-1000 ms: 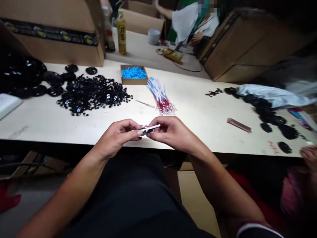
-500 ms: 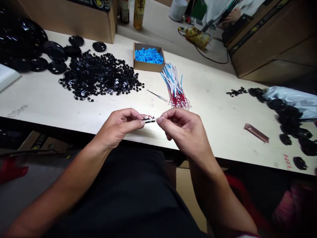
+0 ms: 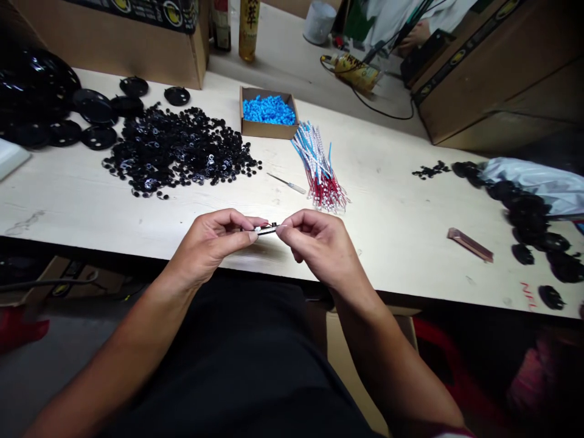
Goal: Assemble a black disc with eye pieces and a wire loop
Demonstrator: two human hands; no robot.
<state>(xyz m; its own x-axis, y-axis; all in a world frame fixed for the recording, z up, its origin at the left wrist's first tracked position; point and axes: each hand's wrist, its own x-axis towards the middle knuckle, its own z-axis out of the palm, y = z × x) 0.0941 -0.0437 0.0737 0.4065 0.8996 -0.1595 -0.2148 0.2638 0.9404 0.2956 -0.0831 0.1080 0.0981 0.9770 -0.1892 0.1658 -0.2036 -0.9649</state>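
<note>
Left hand (image 3: 207,240) and right hand (image 3: 322,246) pinch a small black piece (image 3: 267,229) between fingertips, with a big black disc pile (image 3: 177,149) and wire bundle (image 3: 319,170) left just past the hands

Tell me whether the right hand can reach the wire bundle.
Probably yes: the wire bundle lies just ahead of the right hand with nothing between, though it is pinching a small dark piece.

Red scrawl (image 3: 528,295) on tabletop (image 3: 392,243) reads roughly "NFL"; yellow bottle (image 3: 249,30) shows Chinese characters, cut off, unreadable.
</note>
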